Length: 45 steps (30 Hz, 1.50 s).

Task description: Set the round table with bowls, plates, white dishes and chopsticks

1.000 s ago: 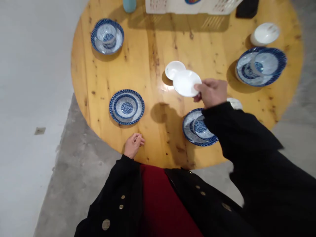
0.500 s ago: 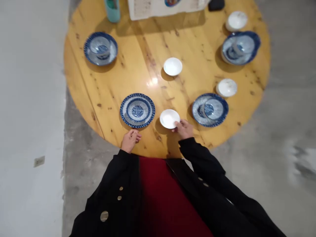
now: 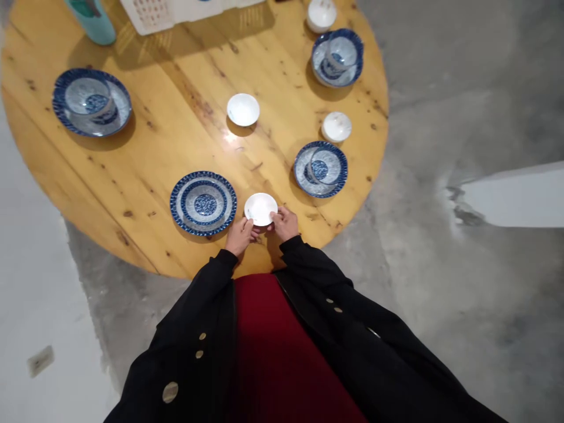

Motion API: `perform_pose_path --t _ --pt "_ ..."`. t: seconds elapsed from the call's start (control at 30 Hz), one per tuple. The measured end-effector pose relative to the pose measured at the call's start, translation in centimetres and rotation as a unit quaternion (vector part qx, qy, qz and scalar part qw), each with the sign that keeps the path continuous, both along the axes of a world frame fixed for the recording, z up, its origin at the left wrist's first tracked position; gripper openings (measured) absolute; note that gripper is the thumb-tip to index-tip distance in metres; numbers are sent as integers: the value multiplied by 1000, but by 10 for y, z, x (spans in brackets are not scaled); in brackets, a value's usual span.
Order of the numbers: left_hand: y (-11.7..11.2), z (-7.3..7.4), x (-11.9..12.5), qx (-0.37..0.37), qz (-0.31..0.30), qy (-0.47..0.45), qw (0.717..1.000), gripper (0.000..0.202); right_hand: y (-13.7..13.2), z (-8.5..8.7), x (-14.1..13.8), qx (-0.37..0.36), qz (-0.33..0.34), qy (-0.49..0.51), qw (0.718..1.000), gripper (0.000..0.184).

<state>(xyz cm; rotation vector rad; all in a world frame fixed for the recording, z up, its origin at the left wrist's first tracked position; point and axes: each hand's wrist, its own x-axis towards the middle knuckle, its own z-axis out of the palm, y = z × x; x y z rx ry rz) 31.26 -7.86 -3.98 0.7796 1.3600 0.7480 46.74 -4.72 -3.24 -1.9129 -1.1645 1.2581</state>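
Note:
A small white bowl (image 3: pixel 261 208) is gripped at its near rim by both hands, close to the table's front edge. My left hand (image 3: pixel 240 235) pinches its left side, and my right hand (image 3: pixel 285 224) holds the right side, thumbs on the rim. Just left of it lies a blue-and-white patterned plate (image 3: pixel 203 204). To the right, a clear glass (image 3: pixel 324 167) stands on another blue-patterned dish (image 3: pixel 302 185). A second white bowl (image 3: pixel 243 110) sits farther back near the table's middle.
On the round wooden table (image 3: pixel 176 141) are a dish with a glass (image 3: pixel 92 103) at left, a similar set (image 3: pixel 337 57) at back right, and white bowls (image 3: pixel 336 127) (image 3: pixel 321 15) on the right. A white basket (image 3: pixel 152 14) and a teal container (image 3: pixel 94 23) stand at the back.
My left hand has left the spot below the plate and taken hold of the white bowl, which my right hand was holding alone. The view has shifted and turned.

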Motion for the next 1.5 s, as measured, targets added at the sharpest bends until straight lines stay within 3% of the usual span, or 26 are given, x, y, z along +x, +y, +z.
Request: perform_pose_path --t 0.23,0.4,0.57,1.13,1.5 --pt "16 4 14 -31 35 -19 999 30 16 -6 5 29 12 -5 999 21" --pt "16 4 20 -46 60 -11 997 33 16 -14 11 19 29 3 999 30" --pt "14 4 23 -43 80 -17 996 34 20 -11 11 8 38 16 999 34" --pt "8 1 23 -44 80 -7 996 30 16 -8 14 17 57 16 998 28" --pt "8 0 23 -34 79 -11 996 27 18 -19 15 35 67 -12 997 26"
